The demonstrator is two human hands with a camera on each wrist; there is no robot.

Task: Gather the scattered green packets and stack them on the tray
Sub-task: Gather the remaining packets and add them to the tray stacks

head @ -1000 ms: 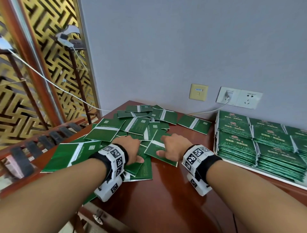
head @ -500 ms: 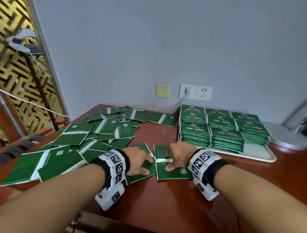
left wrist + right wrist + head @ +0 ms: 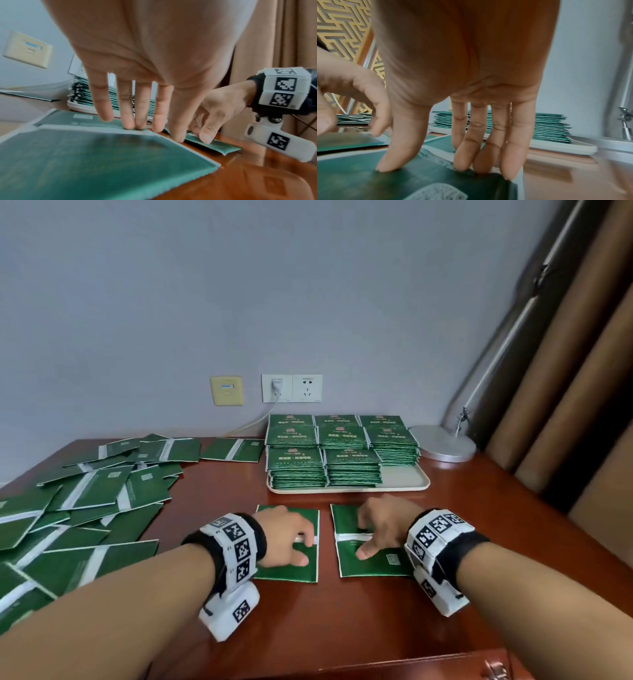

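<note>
Two green packets lie side by side on the brown table in front of the tray. My left hand [image 3: 294,539] presses straight fingers [image 3: 137,121] on the left packet [image 3: 291,571], along its white band. My right hand [image 3: 371,534] presses fingertips [image 3: 471,162] and thumb on the right packet [image 3: 376,566]. The white tray [image 3: 404,479] behind them carries several neat stacks of green packets [image 3: 352,463]; its front right corner is bare. A loose heap of scattered packets [image 3: 85,508] covers the table's left side.
A round metal lamp base [image 3: 442,443] stands right of the tray, with brown curtains [image 3: 582,371] beyond. Wall sockets with a plugged white cable [image 3: 277,392] sit behind the tray. One stray packet [image 3: 233,450] lies left of the tray. The table's front edge is near my forearms.
Both hands slid their packets rightward out of the heap to the spot just before the tray. The packets now lie square and parallel. The head view swung right.
</note>
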